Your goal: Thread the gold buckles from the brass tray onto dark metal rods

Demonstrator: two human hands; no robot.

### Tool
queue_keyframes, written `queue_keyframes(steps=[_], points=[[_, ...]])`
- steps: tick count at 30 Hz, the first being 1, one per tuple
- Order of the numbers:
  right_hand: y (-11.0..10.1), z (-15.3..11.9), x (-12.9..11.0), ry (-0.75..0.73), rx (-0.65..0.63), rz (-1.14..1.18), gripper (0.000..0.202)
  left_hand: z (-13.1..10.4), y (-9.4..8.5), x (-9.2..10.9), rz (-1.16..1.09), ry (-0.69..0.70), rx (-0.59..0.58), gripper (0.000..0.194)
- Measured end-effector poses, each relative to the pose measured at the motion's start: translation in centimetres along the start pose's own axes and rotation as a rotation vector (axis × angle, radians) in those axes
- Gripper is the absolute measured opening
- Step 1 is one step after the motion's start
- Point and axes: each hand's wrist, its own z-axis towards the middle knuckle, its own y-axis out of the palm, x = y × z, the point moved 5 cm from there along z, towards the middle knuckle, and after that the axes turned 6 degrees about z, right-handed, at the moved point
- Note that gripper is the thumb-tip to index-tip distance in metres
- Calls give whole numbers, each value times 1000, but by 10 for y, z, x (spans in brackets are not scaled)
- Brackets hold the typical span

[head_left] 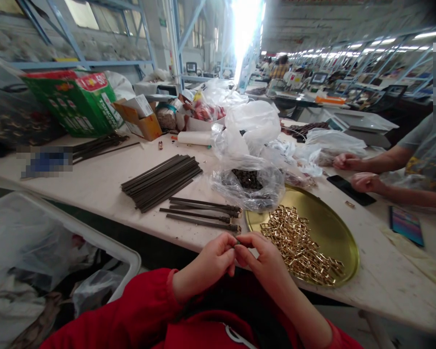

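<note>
My left hand (215,256) and my right hand (264,257) meet at the table's front edge, fingertips pinched together. Between them shows a bit of a small dark piece (236,244), mostly covered by the fingers; its kind I cannot make out. Just beyond lie several dark straps with buckles at their right ends (199,216). A stack of plain dark straps (162,182) is farther left. To the right, a round gold tray (321,206) holds a heap of gold metal buckles (300,242). An opened clear plastic bag (221,186) contains small dark pieces (247,179).
At the right sit another person's hands (365,182), near a black phone (350,190) and a phone with a lit screen (406,225). A green and red box (72,104) and a small open carton (140,116) stand back left. A white bin (129,257) is below left.
</note>
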Motion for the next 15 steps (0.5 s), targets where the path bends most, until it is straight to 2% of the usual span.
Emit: queue_keyframes(steps=[3, 7, 11, 15], points=[[1, 2, 5, 20, -48, -28, 15, -1, -1, -4, 77, 26, 45, 7], [1, 3, 10, 1, -51, -104, 24, -2, -1, -4, 117, -32, 18, 8], [1, 2, 8, -27, -76, -54, 15, -2, -5, 3, 139, -24, 44, 6], [-3, -1, 3, -31, 9, -119, 9, -1, -6, 7, 181, 20, 78, 8]])
